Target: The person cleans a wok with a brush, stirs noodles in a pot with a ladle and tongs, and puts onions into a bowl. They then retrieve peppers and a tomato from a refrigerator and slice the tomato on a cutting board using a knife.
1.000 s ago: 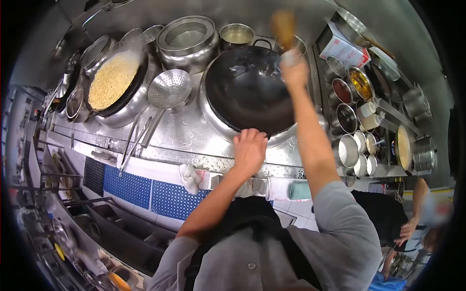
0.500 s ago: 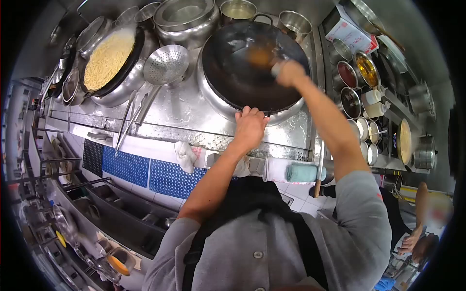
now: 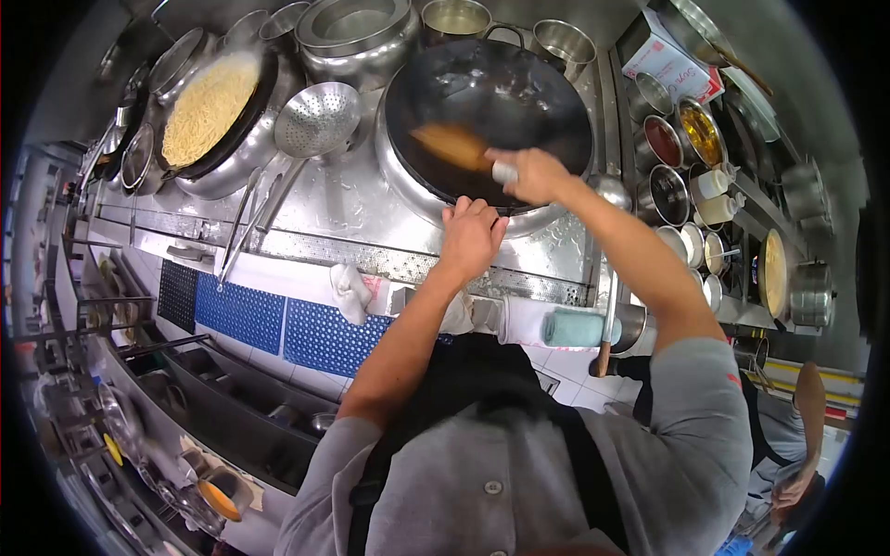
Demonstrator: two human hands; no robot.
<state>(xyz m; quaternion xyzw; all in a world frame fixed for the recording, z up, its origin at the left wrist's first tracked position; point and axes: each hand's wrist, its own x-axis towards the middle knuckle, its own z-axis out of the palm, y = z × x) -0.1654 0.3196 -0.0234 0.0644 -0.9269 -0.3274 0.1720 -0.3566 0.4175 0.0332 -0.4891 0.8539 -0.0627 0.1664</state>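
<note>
A large dark wok (image 3: pixel 519 107) sits on the steel range, its inner surface wet and shiny. My right hand (image 3: pixel 538 174) is closed around a wok brush (image 3: pixel 451 145) with tan bristles and a white band at the grip. The bristles are blurred by motion and lie against the left part of the wok's inside. At the near rim, my left hand (image 3: pixel 474 232) has its fingers curled over the wok's edge; just what lies under them is hidden.
Left of the wok rests a perforated strainer (image 3: pixel 318 120), with a pan of noodles (image 3: pixel 211 109) beyond it. Seasoning pots, among them an oil pot (image 3: pixel 700 132), line the right side. A ladle (image 3: pixel 608 192) lies near my right forearm. Another person's hand (image 3: pixel 793 486) shows at lower right.
My right hand and the wok brush have swept left and toward me inside the wok. The left hand keeps its place on the rim. The other person at lower right has shifted.
</note>
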